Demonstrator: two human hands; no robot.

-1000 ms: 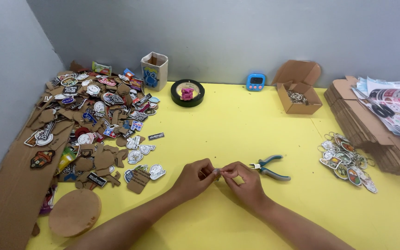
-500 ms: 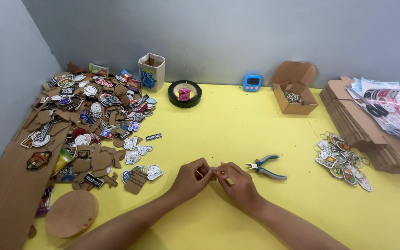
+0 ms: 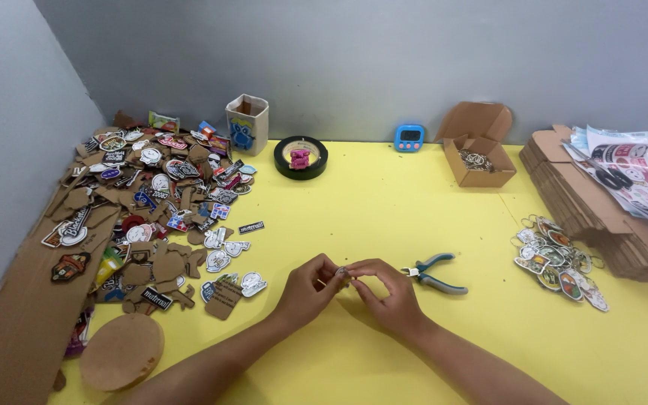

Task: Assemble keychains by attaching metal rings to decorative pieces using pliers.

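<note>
- Left hand (image 3: pixel 307 289) low in the centre of the frame, fingertips pinched on a tiny pale piece (image 3: pixel 342 271) held between both hands.
- Right hand (image 3: pixel 385 289) just beside it, thumb and forefinger pressed on the same small piece from the other side; too small to tell its kind.
- Both hands resting just above the yellow table (image 3: pixel 384 210), fingertips meeting at centre.
- Blue-handled pliers (image 3: pixel 435 273) lying on the table just right of the right hand, untouched.
- Heap of flat printed charms (image 3: pixel 558 259) at the right of the frame, near a stack of flattened cardboard (image 3: pixel 601 217) with printed sheets (image 3: pixel 631 172) on top.
- Small open cardboard box (image 3: pixel 480 154) at upper right, a blue timer (image 3: pixel 409 137) left of it against the grey wall.
- Round black dish (image 3: pixel 301 157) with a pink thing inside, upper centre; a square cardboard cup (image 3: pixel 247 124) left of it.
- Wide pile of stickers and cardboard scraps (image 3: pixel 144 202) across the left of the frame.
- Round cardboard disc (image 3: pixel 121 351) at lower left.
</note>
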